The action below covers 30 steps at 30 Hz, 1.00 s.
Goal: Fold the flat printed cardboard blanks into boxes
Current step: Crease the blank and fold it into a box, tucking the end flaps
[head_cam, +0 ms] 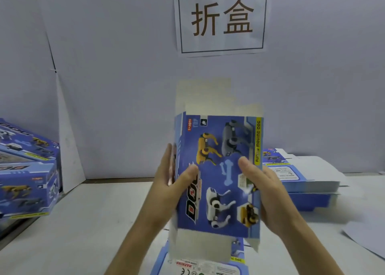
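Note:
I hold a blue printed cardboard blank (218,170) upright in front of me, partly opened into a sleeve, with robot dogs on its face. Pale flaps stick up at its top and hang below its bottom edge. My left hand (173,181) grips its left side, thumb on the printed face and fingers behind. At the right edge, my right hand (260,183) grips it the same way. Another flat blank (200,266) lies on the table under my hands, with a warning label showing.
Folded blue boxes (27,170) are stacked at the left edge of the white table (93,222). A stack of flat blanks (302,181) lies at the right. A paper sign (220,18) hangs on the grey wall behind.

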Motion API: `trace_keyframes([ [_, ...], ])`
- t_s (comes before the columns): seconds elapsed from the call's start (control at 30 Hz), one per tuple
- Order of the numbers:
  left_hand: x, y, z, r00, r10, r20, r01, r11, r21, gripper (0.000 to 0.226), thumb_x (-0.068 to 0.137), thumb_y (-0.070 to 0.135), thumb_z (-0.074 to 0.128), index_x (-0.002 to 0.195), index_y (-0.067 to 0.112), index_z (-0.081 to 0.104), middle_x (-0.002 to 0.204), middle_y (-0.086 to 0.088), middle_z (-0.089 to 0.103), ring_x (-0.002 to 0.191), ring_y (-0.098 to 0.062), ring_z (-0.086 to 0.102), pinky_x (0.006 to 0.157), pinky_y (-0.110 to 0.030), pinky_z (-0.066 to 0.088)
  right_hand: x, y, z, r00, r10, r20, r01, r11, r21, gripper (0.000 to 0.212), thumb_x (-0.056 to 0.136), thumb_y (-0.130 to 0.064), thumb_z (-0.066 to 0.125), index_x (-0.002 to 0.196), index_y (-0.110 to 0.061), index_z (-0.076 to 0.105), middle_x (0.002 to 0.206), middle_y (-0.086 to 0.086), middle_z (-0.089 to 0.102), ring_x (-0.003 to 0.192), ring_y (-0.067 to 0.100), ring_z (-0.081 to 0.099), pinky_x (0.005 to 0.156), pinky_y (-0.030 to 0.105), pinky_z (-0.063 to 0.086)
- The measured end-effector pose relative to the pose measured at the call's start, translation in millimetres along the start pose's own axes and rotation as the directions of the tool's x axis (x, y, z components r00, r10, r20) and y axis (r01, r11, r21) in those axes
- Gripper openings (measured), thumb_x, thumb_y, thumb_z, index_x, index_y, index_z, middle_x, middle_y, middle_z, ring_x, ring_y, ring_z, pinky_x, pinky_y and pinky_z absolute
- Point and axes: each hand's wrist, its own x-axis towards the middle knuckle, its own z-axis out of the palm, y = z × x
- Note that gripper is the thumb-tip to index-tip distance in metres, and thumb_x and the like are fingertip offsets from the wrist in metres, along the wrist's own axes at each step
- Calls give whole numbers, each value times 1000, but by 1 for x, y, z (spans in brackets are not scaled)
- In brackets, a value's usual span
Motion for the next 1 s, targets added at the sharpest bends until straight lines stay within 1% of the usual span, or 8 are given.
trace_keyframes([
  [0.1,-3,7,-10,999,-22,26,21,999,27,91,49,52,89,126,47,41,107,12,71,91,-18,72,62,-25,58,1,4,-8,987,118,106,-125,990,69,33,78,-44,73,76,-12,70,89,18,71,82,27,70,65,30,56],
  [0.23,-2,-2,-7,985,-3,-171,27,990,136,86,37,60,86,111,40,45,91,14,72,80,-5,72,55,-18,55,5,10,-10,999,46,25,-45,998,-51,47,77,-39,62,92,5,63,95,35,63,87,44,65,76,52,54],
  [0.33,1,-7,-9,944,73,-321,26,956,294,66,42,57,77,96,38,47,84,16,68,74,10,66,47,-10,49,4,9,-7,997,-57,-53,50,991,-125,20,84,-30,58,83,-12,66,78,10,73,75,21,71,56,28,55],
  [0.4,4,-8,-18,958,24,-287,44,973,228,56,48,50,77,96,34,53,83,10,73,74,1,69,47,-14,51,3,8,-8,995,-64,-71,54,990,-132,16,86,-27,59,78,-13,62,68,1,71,66,13,70,50,19,50],
  [0.53,4,-3,-29,975,-33,-219,53,995,86,51,56,42,74,103,28,58,89,7,75,76,-18,74,54,-29,58,4,8,-12,999,42,-15,-44,989,-142,47,71,-46,74,77,-1,60,73,26,65,68,38,65,62,36,48],
  [0.77,4,-4,-26,981,-94,-170,94,996,-10,38,69,35,65,103,20,58,88,-3,75,76,-25,74,54,-32,59,5,8,-14,993,5,-114,-22,989,-149,35,66,-40,70,64,-7,58,46,2,58,39,4,51,38,12,35],
  [0.93,4,-5,-27,977,-85,-195,83,996,-19,36,68,36,65,100,20,59,85,-4,75,73,-27,74,53,-32,59,3,3,-16,999,36,-38,-42,986,-159,49,63,-45,70,77,1,61,64,15,70,60,19,69,57,31,50],
  [1.0,4,-5,-25,978,-85,-192,84,996,-14,36,69,36,65,100,20,59,84,-3,75,72,-26,74,52,-32,59,2,1,-13,998,-6,-59,-3,987,-162,38,67,-40,67,75,-3,62,57,6,68,51,11,64,48,21,46],
])
